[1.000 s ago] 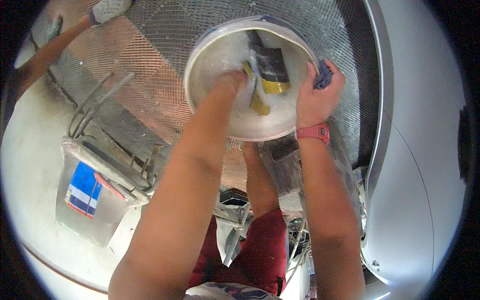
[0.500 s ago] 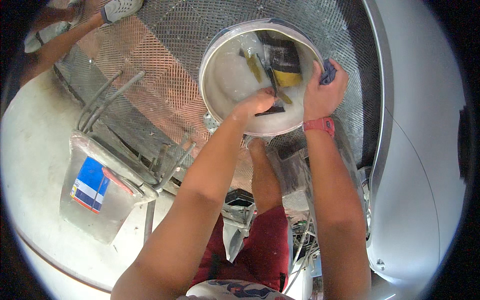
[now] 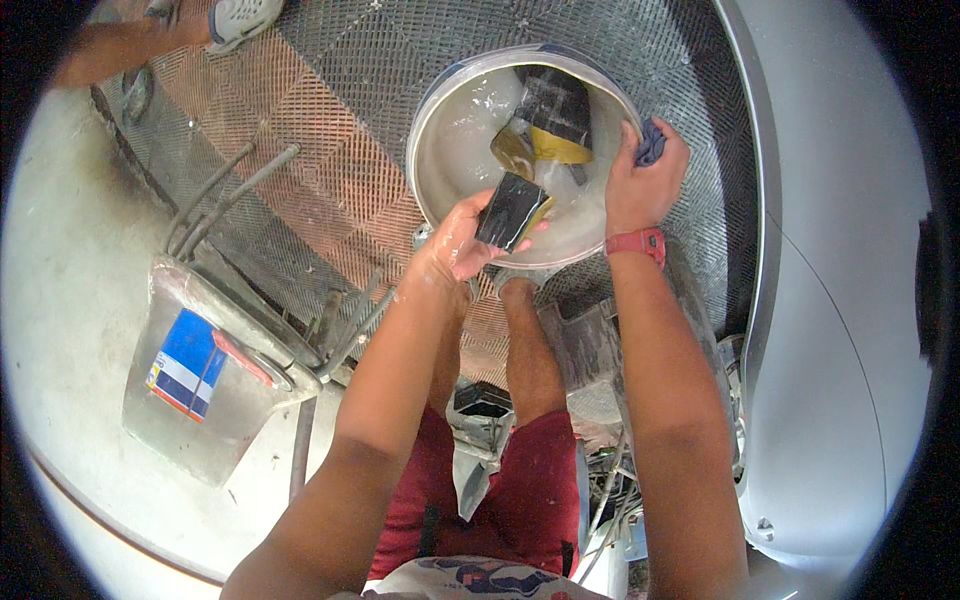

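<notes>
A round white bucket of cloudy water stands in front of me. My left hand is closed on a wet piece of sandpaper, black on its upper face and yellowish at the edge, over the bucket's near rim. Inside the bucket lie a larger black and yellow piece and a brownish-yellow piece, both partly under water. At the right rim my right hand is closed on a bunched dark blue cloth, its thumb against the bucket's edge.
A pale grey curved vehicle panel rises close on the right. Left of me is a whitish panel with a grey tub and metal bars. Grated floor tiles surround the bucket. Another person's foot shows at top left.
My left hand has come up out of the water toward me, bringing the sandpaper. Pieces in the bucket have shifted. My right hand stays at the rim with the cloth.
</notes>
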The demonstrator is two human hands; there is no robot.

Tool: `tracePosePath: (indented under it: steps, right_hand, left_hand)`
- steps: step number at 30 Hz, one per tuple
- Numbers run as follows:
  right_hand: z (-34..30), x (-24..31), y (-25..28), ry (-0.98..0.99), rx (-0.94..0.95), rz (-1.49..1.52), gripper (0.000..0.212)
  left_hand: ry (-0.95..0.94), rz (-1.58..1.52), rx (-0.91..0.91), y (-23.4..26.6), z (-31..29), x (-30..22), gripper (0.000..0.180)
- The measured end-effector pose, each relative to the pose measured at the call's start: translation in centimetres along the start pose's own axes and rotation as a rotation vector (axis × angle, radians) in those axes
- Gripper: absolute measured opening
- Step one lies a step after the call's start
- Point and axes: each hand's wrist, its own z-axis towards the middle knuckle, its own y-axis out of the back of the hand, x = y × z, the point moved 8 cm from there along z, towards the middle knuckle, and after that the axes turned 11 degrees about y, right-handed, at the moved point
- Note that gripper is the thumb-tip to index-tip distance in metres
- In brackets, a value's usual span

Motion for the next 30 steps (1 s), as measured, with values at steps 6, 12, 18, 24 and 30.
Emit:
tracePosePath:
  steps: [6,12,18,24,30]
  right_hand:
    - [0.1,0.3,-0.3,0.014,0.018,-0.033,0.047]
    - [0.2,-0.3,0.3,-0.022,0.039,-0.018,0.047]
    - [-3.4,7.6,3.5,-0.151,-0.092,0.356,0.046]
    - [-6.1,8.0,-4.8,-0.364,0.374,0.624,0.055]
    - [-4.2,-0.8,-14.4,-0.138,0.559,0.13,0.06]
  left_hand:
    - [-0.455,0.506,-0.501,-0.4,-3.1,-2.4,0.059]
    - [-1.125,1.753,-0.8,-6.5,-7.6,-6.4,0.066]
    - [-1.182,1.876,-0.566,-4.2,-6.9,-5.1,0.075]
    - [-1.174,1.851,-0.717,-2.6,-6.9,-5.3,0.076]
    - [-1.271,1.943,-0.713,-6.2,-7.6,-7.3,0.073]
